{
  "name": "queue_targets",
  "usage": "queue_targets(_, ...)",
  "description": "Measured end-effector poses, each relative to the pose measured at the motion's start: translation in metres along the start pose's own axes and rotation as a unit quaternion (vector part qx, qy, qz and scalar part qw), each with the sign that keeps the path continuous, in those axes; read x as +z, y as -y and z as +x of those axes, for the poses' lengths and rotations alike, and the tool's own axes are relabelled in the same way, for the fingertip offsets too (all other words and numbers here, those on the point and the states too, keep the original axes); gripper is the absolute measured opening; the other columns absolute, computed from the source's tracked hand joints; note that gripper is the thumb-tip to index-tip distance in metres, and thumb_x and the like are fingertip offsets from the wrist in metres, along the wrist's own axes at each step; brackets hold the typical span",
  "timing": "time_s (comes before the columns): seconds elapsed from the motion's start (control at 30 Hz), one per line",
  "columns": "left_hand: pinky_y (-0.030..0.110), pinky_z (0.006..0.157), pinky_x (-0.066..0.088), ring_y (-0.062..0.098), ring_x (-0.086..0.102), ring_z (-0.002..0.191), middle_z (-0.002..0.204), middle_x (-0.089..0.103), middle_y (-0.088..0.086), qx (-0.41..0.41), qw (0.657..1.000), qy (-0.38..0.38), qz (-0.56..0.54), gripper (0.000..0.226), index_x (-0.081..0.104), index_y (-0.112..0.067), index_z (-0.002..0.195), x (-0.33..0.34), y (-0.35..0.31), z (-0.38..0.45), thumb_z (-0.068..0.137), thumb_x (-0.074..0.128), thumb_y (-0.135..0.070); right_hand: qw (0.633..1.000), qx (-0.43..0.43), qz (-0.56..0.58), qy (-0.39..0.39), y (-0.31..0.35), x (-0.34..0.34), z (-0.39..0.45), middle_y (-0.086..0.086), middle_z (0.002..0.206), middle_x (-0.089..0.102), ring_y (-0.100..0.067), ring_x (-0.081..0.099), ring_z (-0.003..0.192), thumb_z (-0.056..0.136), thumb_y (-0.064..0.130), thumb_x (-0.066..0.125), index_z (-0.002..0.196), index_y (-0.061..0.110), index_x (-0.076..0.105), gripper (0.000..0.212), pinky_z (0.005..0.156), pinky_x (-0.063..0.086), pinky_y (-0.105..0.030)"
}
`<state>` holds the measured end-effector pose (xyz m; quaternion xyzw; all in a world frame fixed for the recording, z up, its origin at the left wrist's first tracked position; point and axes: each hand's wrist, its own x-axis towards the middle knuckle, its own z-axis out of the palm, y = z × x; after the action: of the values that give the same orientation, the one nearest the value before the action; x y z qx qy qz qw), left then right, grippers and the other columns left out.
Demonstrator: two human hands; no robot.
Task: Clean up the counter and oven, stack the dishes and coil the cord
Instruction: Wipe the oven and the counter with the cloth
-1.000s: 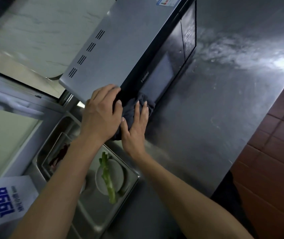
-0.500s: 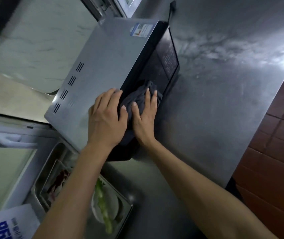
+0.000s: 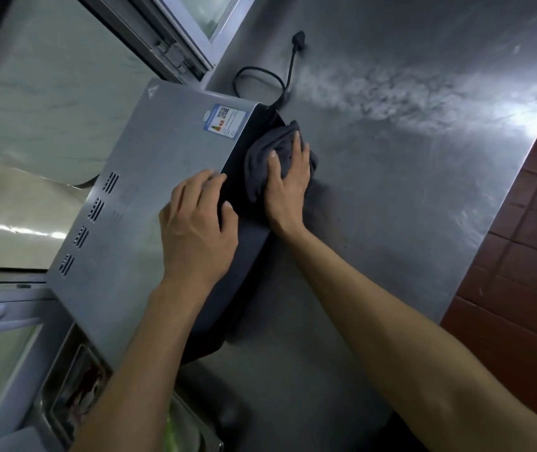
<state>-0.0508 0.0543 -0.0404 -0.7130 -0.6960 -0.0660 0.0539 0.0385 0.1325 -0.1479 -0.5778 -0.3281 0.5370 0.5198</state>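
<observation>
Head view, tilted hard, gives us first the steel counter (image 3: pixel 407 197), a broad brushed sheet that runs from the top of the frame down to the lower right, with a pale smeared streak across its upper part. Past its right edge we see red-brown floor tiles (image 3: pixel 521 256). Along the left we make out a marbled wall panel (image 3: pixel 42 102) and, at the top, a window frame (image 3: pixel 176 50).

Next in size is the oven (image 3: pixel 149 203), a silver-cased box that sits on the counter against the left side, its vent slots in a row near the left rim and a label with a QR code on the top panel near the far corner. Its dark front face turns toward the open counter.

Our left hand (image 3: pixel 197 230) rests on the top of the oven at the front rim, fingers loosely spread, the fingertips curled a little over the edge of the dark front; it holds nothing loose. Our right hand (image 3: pixel 288 181) presses flat on a dark grey cloth (image 3: pixel 267 158), fingers nearly straight and spread over the folds, the cloth bunched against the far end of the oven's front face.

At the lower left we see metal trays (image 3: pixel 74 383), blurred, with something reddish in one and something green in another.

Smallest, the black cord (image 3: pixel 260 76) lies on the counter just behind the oven's far corner, one loose loop, its plug (image 3: pixel 299 37) farther back.
</observation>
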Motion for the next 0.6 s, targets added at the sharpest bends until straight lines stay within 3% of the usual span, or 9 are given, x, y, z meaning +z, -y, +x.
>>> queue_targets(0.27, 0.046, 0.104, 0.041, 0.024, 0.040, 0.136, 0.148, 0.046, 0.004, 0.022, 1.000, 0.014, 0.001, 0.052, 0.047, -0.016, 0.145, 0.001, 0.009, -0.012, 0.093, 0.045, -0.023, 1.000, 0.016, 0.002, 0.007, -0.017, 0.005, -0.025, 0.003, 0.167, 0.006, -0.017, 0.001, 0.152, 0.102, 0.042, 0.046, 0.157, 0.028, 0.021, 0.062, 0.118, 0.005, -0.035)
queue_targets(0.6, 0.044, 0.109, 0.039, 0.024, 0.040, 0.137, 0.148, 0.047, 0.007, 0.018, 1.000, 0.013, -0.004, 0.050, 0.047, -0.010, 0.144, -0.014, 0.038, -0.084, 0.094, 0.050, -0.018, 0.998, 0.056, 0.003, 0.024, -0.062, 0.033, -0.129, 0.002, 0.167, 0.007, -0.017, 0.003, 0.152, 0.101, 0.046, 0.045, 0.157, 0.030, 0.019, 0.064, 0.120, 0.007, -0.039)
